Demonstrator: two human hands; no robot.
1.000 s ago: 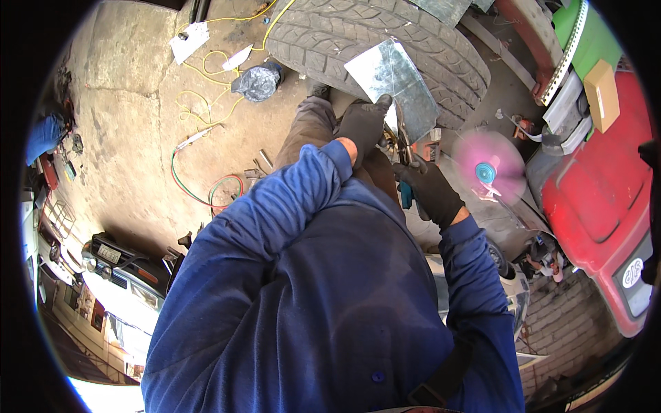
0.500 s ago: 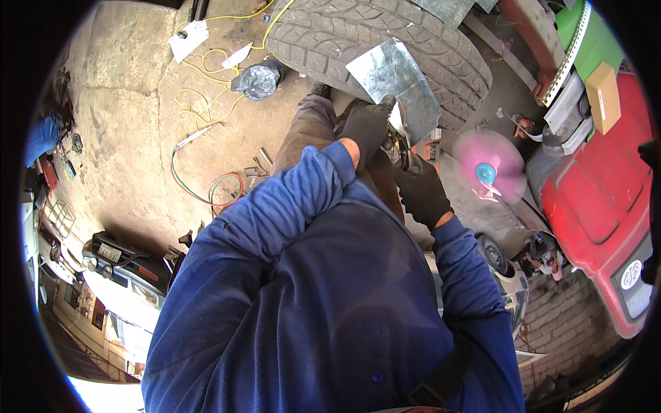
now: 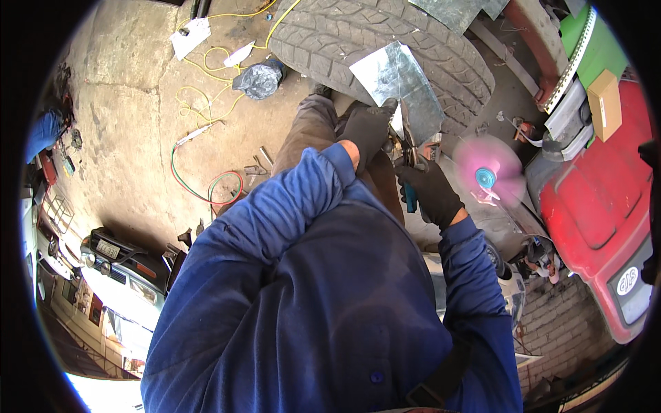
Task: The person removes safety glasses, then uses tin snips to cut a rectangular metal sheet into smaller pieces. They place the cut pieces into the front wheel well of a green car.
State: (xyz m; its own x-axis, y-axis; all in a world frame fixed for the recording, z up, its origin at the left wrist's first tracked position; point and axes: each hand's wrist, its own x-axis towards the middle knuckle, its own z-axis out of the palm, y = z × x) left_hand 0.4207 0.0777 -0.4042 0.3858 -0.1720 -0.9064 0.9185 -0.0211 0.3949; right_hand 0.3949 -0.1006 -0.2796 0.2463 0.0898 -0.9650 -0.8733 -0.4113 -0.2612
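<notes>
A shiny piece of sheet metal (image 3: 406, 77) stands tilted in front of a big tyre. My left hand (image 3: 366, 132), in a black glove, is closed on the sheet's near left edge. A pair of metal snips (image 3: 407, 141) has its jaws up against the sheet's lower part, beside the left fingers. My right hand (image 3: 435, 193), also gloved in black, wraps round the snips, and a teal handle (image 3: 410, 198) sticks out below the fingers. Exactly where the blades meet the metal is too small to tell.
The treaded tyre (image 3: 330, 48) lies just beyond my hands. A pink fan (image 3: 485, 177) spins at the right, near a red car panel (image 3: 585, 199) with a cardboard box (image 3: 604, 104) above it. Yellow cord (image 3: 206, 65), a black plastic bag (image 3: 259, 80) and red-green hoses (image 3: 180, 172) lie on the floor.
My right hand has shifted slightly right and turned, and the teal handle now shows apart from the palm. The sheet has moved a little to the right. My left hand keeps its hold.
</notes>
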